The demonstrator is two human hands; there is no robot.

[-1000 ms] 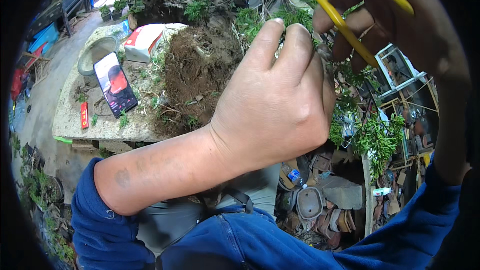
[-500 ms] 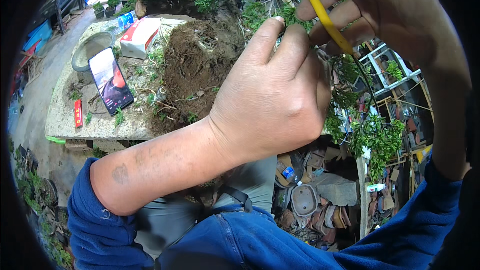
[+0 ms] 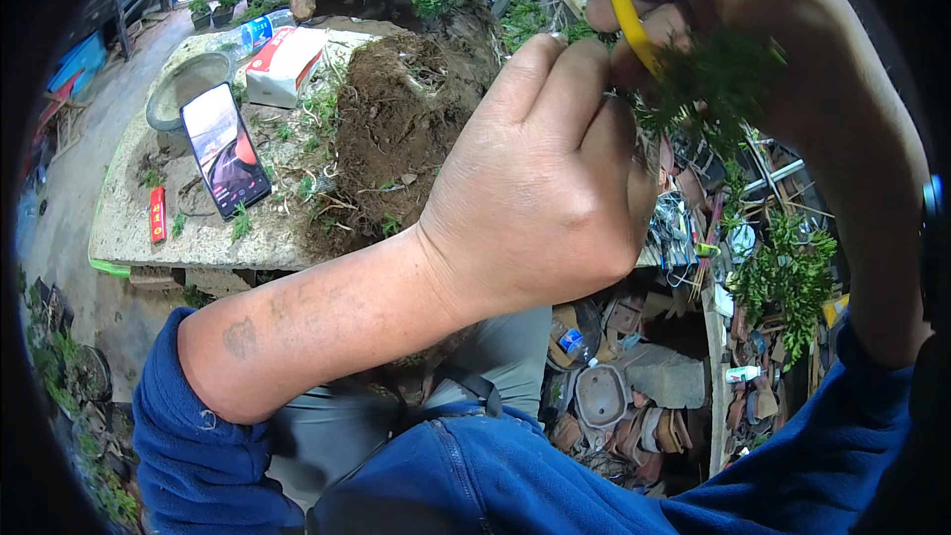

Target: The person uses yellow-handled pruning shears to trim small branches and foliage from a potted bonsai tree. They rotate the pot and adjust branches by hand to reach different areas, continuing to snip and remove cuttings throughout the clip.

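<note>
My left hand (image 3: 540, 188) is raised in the middle of the view, its fingers pinched together on a thin twig of a small green plant (image 3: 728, 79). Just right of it, my right hand (image 3: 792, 50) grips yellow-handled scissors (image 3: 634, 25), fingers through the loops, the blades hidden behind my left hand and the foliage. Below and behind my hands lies a mound of brown soil and roots (image 3: 391, 129) on a stone slab (image 3: 198, 238).
On the slab lie a smartphone (image 3: 226, 149), a red lighter (image 3: 158, 214), a red and white box (image 3: 285, 64), a plastic bottle (image 3: 253, 32) and a round grey bowl (image 3: 183, 89). Stacked pots, shelving and small green plants (image 3: 788, 277) crowd the lower right.
Both hands have closed in on the plant and the view has shifted; the green foliage now covers part of my right hand, and the scissors sit closer to my left fingers.
</note>
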